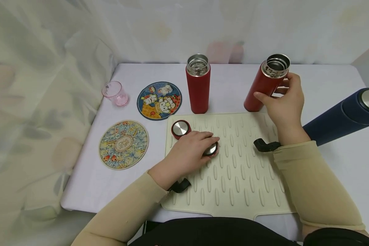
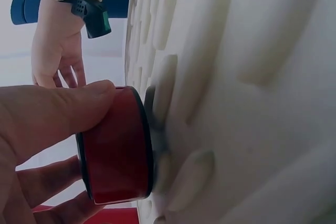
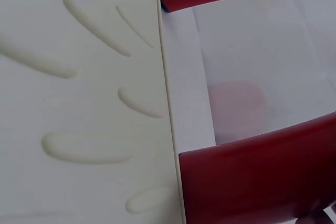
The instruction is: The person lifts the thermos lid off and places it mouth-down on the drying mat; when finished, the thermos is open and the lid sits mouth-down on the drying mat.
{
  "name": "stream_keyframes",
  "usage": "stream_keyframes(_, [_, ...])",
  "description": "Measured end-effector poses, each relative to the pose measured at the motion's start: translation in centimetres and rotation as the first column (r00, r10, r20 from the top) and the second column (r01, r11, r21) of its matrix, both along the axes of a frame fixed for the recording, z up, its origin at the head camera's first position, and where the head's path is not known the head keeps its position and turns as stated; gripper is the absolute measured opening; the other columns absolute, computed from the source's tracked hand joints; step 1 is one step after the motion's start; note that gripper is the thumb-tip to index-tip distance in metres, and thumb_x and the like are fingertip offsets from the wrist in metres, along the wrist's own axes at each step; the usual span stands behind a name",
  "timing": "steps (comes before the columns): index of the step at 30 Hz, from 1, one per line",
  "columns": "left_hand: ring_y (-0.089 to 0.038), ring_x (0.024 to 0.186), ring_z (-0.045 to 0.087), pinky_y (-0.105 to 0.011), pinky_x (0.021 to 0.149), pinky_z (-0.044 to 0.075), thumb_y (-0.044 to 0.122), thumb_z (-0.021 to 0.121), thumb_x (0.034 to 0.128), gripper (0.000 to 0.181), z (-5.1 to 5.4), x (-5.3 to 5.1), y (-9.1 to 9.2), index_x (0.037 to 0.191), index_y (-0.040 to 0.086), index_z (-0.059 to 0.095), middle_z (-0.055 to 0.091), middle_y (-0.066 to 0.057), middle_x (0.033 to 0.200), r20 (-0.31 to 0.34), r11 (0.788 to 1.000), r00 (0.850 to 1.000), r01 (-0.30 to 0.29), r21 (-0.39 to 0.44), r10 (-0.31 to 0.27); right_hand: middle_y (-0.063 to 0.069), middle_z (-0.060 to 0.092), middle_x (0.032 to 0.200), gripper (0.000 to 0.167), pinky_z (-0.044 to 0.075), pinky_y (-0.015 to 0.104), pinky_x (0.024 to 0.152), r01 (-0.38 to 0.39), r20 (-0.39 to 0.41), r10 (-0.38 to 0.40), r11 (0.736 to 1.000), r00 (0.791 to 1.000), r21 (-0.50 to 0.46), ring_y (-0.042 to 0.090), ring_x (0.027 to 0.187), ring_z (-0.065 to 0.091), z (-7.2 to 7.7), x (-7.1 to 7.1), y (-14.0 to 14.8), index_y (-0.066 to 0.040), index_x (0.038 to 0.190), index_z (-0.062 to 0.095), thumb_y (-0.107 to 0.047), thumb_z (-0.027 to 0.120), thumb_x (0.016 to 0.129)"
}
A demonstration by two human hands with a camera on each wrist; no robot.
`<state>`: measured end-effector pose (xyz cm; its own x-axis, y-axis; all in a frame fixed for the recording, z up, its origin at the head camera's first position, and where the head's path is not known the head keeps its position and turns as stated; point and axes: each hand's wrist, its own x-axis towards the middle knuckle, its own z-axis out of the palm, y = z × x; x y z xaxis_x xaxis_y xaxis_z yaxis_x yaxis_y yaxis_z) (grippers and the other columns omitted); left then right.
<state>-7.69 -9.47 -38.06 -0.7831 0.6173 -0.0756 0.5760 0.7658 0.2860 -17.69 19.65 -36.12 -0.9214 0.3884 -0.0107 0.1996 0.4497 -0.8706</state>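
Note:
My left hand (image 1: 187, 152) pinches a round red lid (image 1: 211, 149) with a silver top, on or just over the cream ribbed mat (image 1: 233, 191). In the left wrist view the thumb (image 2: 79, 106) presses on the red side of that lid, between its black rims. My right hand (image 1: 286, 109) grips a red thermos bottle (image 1: 259, 87) by its side, behind the mat. This bottle is uncapped and leans to the right. A second uncapped red thermos bottle (image 1: 198, 92) stands upright to its left. Another red lid (image 1: 180, 128) lies on the mat's far left corner.
A dark blue thermos (image 1: 335, 116) is at the right, beside my right forearm. To the left are a cartoon round coaster (image 1: 159, 100), a floral round coaster (image 1: 123, 145) and a small clear pink cup (image 1: 116, 93). A patterned curtain (image 1: 172, 30) hangs behind the table.

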Motion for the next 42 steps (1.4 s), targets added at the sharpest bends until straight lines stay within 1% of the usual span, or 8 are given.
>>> stream_keyframes(10, [-0.025,0.142,0.062,-0.043,0.123,0.048,0.034,0.082,0.1012,0.067,-0.1,-0.2,0.2,0.162,0.021,0.057,0.065,-0.004,0.156,0.013,0.999,1.000,-0.005,-0.044,0.005,0.004,0.050,0.165,0.084,0.050,0.032,0.104,-0.041,0.054,0.041,0.999,0.998,0.002,0.013,0.130,0.054,-0.6,-0.4,0.6,-0.034,0.171,0.031,-0.041,0.079,0.101])
stream_keyframes(14, [-0.025,0.142,0.062,-0.043,0.123,0.048,0.034,0.081,0.1014,0.069,-0.2,-0.3,0.2,0.164,0.021,0.056,0.065,-0.003,0.157,0.018,0.999,1.000,-0.008,-0.046,0.009,0.007,0.046,0.169,0.086,0.052,0.035,0.107,-0.074,0.102,0.073,0.997,0.992,0.007,0.022,0.137,0.055,-0.5,0.1,0.7,-0.036,0.175,0.025,-0.043,0.074,0.104])
stream_keyframes(17, [-0.026,0.143,0.062,-0.043,0.123,0.049,0.034,0.081,0.1015,0.069,-0.2,-0.3,0.1,0.164,0.021,0.055,0.064,-0.004,0.158,0.024,0.999,1.000,-0.012,-0.040,0.013,0.007,0.043,0.172,0.089,0.055,0.032,0.100,-0.105,0.132,0.104,0.994,0.986,0.003,0.024,0.138,0.056,-0.3,0.9,0.8,-0.038,0.176,0.019,-0.043,0.072,0.105])
stream_keyframes(22, [-0.027,0.146,0.060,-0.044,0.122,0.050,0.035,0.082,0.1011,0.070,-0.1,-0.1,-0.1,0.164,0.022,0.055,0.061,-0.005,0.162,0.045,0.999,0.999,-0.026,-0.029,0.027,0.007,0.046,0.168,0.093,0.053,0.020,0.085,-0.145,0.135,0.142,0.989,0.981,0.014,0.022,0.133,0.060,0.1,3.6,0.6,-0.035,0.176,0.017,-0.043,0.074,0.103])
stream_keyframes(29, [-0.025,0.145,0.062,-0.043,0.122,0.050,0.026,0.084,0.0977,0.068,0.2,0.6,-1.0,0.161,0.020,0.059,0.062,-0.003,0.161,0.037,0.998,0.998,-0.052,0.021,0.051,0.004,0.055,0.154,0.083,0.050,0.012,0.087,-0.157,0.108,0.152,0.986,0.983,0.048,0.003,0.116,0.063,0.6,8.7,0.8,-0.028,0.172,0.031,-0.037,0.077,0.103])
stream_keyframes(37, [-0.024,0.132,0.069,-0.045,0.111,0.058,0.027,0.083,0.0984,0.056,0.9,2.4,-2.7,0.151,0.017,0.069,0.073,-0.002,0.144,-0.010,0.992,0.997,-0.077,0.095,0.079,-0.022,0.062,0.120,0.066,0.049,0.007,0.083,-0.088,-0.076,0.088,0.996,0.993,0.008,-0.005,0.102,0.066,0.2,13.2,1.8,-0.020,0.157,0.052,-0.007,0.080,0.098])
stream_keyframes(40, [-0.022,0.125,0.072,-0.043,0.107,0.059,0.028,0.084,0.0983,0.051,1.2,3.3,-3.5,0.147,0.018,0.072,0.077,-0.001,0.134,-0.032,0.986,0.994,-0.098,0.137,0.103,-0.021,0.065,0.115,0.062,0.050,0.007,0.082,-0.013,-0.133,0.012,1.000,0.991,-0.011,-0.003,0.099,0.067,-0.3,14.5,2.1,-0.019,0.150,0.060,0.003,0.079,0.095])
stream_keyframes(42, [-0.022,0.121,0.073,-0.043,0.105,0.060,0.027,0.085,0.0975,0.048,1.4,3.9,-3.9,0.143,0.019,0.074,0.078,0.000,0.130,-0.052,0.980,0.992,-0.107,0.171,0.117,-0.017,0.067,0.111,0.055,0.052,0.009,0.081,0.046,-0.216,-0.052,0.998,0.975,-0.036,0.000,0.098,0.068,-0.7,15.2,2.5,-0.015,0.142,0.066,0.009,0.077,0.094])
